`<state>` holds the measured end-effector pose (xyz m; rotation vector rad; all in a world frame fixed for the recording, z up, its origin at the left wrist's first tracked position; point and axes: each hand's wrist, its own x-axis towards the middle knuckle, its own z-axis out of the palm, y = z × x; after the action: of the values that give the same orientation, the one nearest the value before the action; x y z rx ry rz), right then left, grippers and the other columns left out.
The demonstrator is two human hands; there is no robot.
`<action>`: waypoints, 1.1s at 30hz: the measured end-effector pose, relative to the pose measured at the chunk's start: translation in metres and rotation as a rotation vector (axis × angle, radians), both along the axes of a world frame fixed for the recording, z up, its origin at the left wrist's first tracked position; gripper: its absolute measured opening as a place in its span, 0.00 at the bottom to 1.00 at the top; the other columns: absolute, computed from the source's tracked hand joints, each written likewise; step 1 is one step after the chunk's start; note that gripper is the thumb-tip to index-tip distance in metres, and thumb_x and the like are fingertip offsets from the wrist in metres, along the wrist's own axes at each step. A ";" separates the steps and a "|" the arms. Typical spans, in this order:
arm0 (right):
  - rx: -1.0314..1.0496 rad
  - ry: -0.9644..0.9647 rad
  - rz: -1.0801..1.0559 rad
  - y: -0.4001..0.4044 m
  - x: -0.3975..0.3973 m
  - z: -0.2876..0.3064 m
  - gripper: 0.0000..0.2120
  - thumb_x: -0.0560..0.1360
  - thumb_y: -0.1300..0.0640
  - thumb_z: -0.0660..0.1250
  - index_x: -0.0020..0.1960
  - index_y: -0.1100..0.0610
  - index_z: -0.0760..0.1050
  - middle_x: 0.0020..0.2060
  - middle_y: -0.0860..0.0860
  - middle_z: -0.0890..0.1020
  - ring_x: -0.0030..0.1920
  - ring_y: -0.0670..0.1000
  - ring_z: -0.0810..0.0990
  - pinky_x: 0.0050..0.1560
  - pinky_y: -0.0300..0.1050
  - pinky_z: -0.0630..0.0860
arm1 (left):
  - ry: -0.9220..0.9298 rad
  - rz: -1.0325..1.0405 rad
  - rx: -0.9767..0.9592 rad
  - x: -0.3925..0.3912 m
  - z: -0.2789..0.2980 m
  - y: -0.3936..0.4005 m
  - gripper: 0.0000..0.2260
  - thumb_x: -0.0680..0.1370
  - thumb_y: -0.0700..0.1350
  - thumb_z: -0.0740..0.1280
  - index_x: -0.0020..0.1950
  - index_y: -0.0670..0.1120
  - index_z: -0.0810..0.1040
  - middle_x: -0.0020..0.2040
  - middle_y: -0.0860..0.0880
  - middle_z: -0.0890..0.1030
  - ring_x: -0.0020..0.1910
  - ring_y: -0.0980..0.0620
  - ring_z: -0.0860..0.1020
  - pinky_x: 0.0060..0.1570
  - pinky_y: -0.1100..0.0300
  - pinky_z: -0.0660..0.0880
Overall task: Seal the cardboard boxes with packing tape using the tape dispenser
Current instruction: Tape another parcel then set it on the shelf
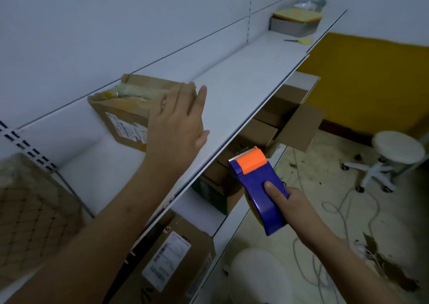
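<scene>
- The cardboard box (130, 108) sits on the white upper shelf (243, 71), left of the middle and close to the back wall.
- It is plain brown and slightly worn. A strip of yellowish clear tape, wrinkled and uneven, runs along its top seam, and a white shipping label with small print is stuck on the side facing the near edge.
- The left hand (176, 120) is spread over the right end of the box, fingers straight and a little apart, thumb pointing right. The palm hides the box's near right corner; whether it presses the cardboard or hovers just above cannot be told.
- The right hand (294, 208) grips the tape dispenser (260, 187), fingers wrapped under the handle and the thumb laid flat along its blue side.
- The dispenser is dark blue with an orange guard at its far end and a toothed metal blade just past the guard. It is held in the air off the shelf's front edge, to the right of the box and apart from it, blade end pointing away from the person.
- On the lower shelf lie more brown boxes (262, 127), one with a flap hanging open to the right, and a near labelled box (176, 257).
- At the near left stands a box in netted wrapping (30, 206).
- On the floor to the right are a white stool (394, 150) and loose cables (343, 210).
</scene>
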<state>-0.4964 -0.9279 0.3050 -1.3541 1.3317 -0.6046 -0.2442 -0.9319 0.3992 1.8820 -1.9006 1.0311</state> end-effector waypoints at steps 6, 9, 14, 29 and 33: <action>-0.239 -0.112 0.052 0.008 -0.002 0.018 0.19 0.65 0.37 0.68 0.37 0.54 0.75 0.27 0.43 0.81 0.28 0.41 0.78 0.28 0.30 0.69 | 1.277 -0.455 0.306 -0.033 -0.005 0.026 0.21 0.78 0.58 0.62 0.67 0.50 0.76 0.60 0.54 0.80 0.59 0.58 0.78 0.59 0.52 0.78; -0.330 -0.130 0.115 0.014 -0.007 0.025 0.22 0.59 0.34 0.67 0.44 0.49 0.76 0.35 0.36 0.83 0.36 0.38 0.81 0.32 0.29 0.73 | 1.499 -0.471 0.686 -0.035 -0.005 0.028 0.29 0.74 0.67 0.63 0.71 0.55 0.71 0.61 0.57 0.81 0.61 0.60 0.78 0.60 0.57 0.77; -0.460 -0.106 0.181 0.019 -0.016 0.028 0.22 0.59 0.34 0.70 0.47 0.44 0.76 0.42 0.37 0.83 0.41 0.41 0.82 0.36 0.33 0.77 | 1.529 -0.579 0.797 -0.039 0.015 0.036 0.15 0.74 0.52 0.66 0.58 0.50 0.81 0.52 0.52 0.86 0.51 0.57 0.83 0.47 0.65 0.79; -0.568 -0.056 0.123 0.029 -0.026 0.029 0.20 0.62 0.30 0.67 0.47 0.42 0.75 0.42 0.36 0.82 0.39 0.40 0.82 0.33 0.31 0.75 | 1.301 -0.562 0.371 -0.068 0.010 0.035 0.08 0.80 0.40 0.67 0.49 0.50 0.84 0.42 0.59 0.85 0.45 0.61 0.84 0.45 0.68 0.78; -0.567 -0.005 0.105 0.032 -0.020 0.028 0.16 0.67 0.32 0.71 0.44 0.42 0.73 0.37 0.35 0.81 0.37 0.39 0.81 0.32 0.30 0.73 | 1.192 -0.529 0.269 -0.071 0.010 0.031 0.07 0.80 0.41 0.67 0.52 0.47 0.85 0.44 0.58 0.84 0.46 0.62 0.83 0.46 0.69 0.78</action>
<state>-0.5168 -0.8960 0.3329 -1.8602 1.1149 -0.9574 -0.3150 -0.9006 0.4089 1.3782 -1.5751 -0.4758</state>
